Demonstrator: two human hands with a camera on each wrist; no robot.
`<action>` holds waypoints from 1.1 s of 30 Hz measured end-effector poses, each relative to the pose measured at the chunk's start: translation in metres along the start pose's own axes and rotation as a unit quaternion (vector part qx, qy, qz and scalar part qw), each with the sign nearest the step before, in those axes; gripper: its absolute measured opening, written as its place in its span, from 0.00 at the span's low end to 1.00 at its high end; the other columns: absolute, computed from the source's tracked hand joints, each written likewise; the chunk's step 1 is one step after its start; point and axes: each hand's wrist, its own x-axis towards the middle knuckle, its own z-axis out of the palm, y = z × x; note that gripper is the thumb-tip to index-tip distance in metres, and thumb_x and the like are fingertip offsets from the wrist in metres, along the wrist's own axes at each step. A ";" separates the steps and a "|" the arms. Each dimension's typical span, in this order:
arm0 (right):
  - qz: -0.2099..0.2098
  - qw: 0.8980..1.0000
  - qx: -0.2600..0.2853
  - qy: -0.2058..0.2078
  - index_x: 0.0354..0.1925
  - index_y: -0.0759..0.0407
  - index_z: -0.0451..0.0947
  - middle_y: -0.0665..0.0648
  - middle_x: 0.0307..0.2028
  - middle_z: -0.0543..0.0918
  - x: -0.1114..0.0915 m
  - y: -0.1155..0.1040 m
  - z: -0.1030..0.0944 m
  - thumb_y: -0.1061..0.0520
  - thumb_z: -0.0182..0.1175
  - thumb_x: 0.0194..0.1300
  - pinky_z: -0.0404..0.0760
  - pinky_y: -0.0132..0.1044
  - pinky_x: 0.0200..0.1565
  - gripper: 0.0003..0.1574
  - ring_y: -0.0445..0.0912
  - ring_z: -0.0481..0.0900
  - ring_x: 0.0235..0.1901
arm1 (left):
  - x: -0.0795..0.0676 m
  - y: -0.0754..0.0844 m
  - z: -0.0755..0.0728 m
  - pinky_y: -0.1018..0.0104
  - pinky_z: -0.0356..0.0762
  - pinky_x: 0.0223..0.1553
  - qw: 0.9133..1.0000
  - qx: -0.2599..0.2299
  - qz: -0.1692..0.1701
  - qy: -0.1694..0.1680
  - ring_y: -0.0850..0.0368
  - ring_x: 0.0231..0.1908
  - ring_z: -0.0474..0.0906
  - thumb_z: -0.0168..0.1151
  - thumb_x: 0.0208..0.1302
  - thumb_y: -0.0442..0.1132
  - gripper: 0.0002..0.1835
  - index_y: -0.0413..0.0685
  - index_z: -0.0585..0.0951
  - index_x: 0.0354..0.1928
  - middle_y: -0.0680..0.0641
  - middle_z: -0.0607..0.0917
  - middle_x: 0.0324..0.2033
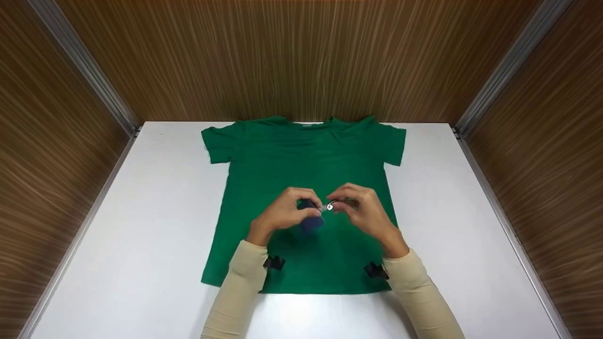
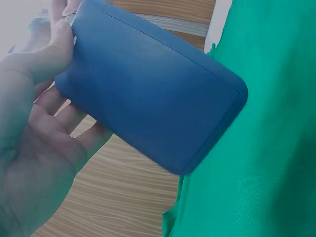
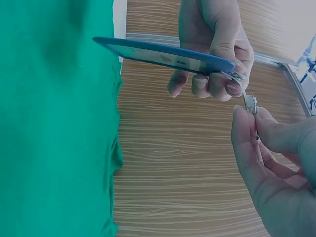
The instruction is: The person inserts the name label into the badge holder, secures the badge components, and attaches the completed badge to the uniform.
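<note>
My left hand (image 1: 287,209) grips a blue ID badge holder (image 2: 153,89) by its top end, near the strap. In the left wrist view its plain back shows, tilted. The right wrist view gives it nearly edge-on, with a pale window on one face. From that end a short clear strap leads to a small metal clip (image 3: 250,103). My right hand (image 1: 365,207) pinches this clip between thumb and fingertips; part of it is hidden in the fingers. Both hands are over the lower middle of a green T-shirt (image 1: 306,160), laid flat with its collar away from me.
Under the shirt is a white table (image 1: 155,212). Wood-patterned panels (image 1: 301,56) stand behind it and at both sides, with metal rails (image 1: 85,61) at the corners. Small black mounts sit at both wrists, by the beige sleeves (image 1: 235,292).
</note>
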 end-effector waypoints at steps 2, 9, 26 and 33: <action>0.004 1.000 -0.001 -0.002 0.45 0.63 0.88 0.62 0.40 0.87 0.000 -0.001 0.000 0.68 0.64 0.68 0.89 0.35 0.42 0.09 0.51 0.89 0.36 | 0.000 0.000 0.000 0.56 0.82 0.48 1.000 0.007 0.000 -0.004 0.55 0.38 0.82 0.66 0.71 0.38 0.08 0.41 0.88 0.42 0.44 0.88 0.39; 0.005 1.000 -0.012 -0.007 0.44 0.62 0.88 0.61 0.40 0.87 0.000 0.000 0.001 0.68 0.65 0.68 0.89 0.36 0.43 0.09 0.51 0.89 0.37 | 0.000 0.000 0.001 0.54 0.83 0.49 1.000 0.029 0.002 -0.006 0.54 0.37 0.82 0.67 0.70 0.37 0.07 0.40 0.87 0.40 0.43 0.88 0.38; -0.011 1.000 -0.029 -0.004 0.46 0.60 0.87 0.60 0.41 0.87 0.000 -0.001 0.001 0.70 0.66 0.66 0.89 0.39 0.41 0.12 0.50 0.88 0.38 | 0.000 -0.001 0.002 0.39 0.81 0.50 1.000 0.024 -0.012 -0.007 0.43 0.41 0.85 0.65 0.72 0.39 0.07 0.44 0.87 0.43 0.42 0.88 0.40; -0.008 0.999 -0.030 -0.008 0.45 0.60 0.88 0.61 0.40 0.87 -0.001 -0.003 0.002 0.71 0.66 0.65 0.89 0.44 0.40 0.13 0.50 0.88 0.38 | 0.000 -0.001 0.004 0.40 0.82 0.50 0.999 0.029 -0.017 -0.008 0.42 0.40 0.85 0.66 0.70 0.37 0.07 0.40 0.87 0.43 0.40 0.89 0.39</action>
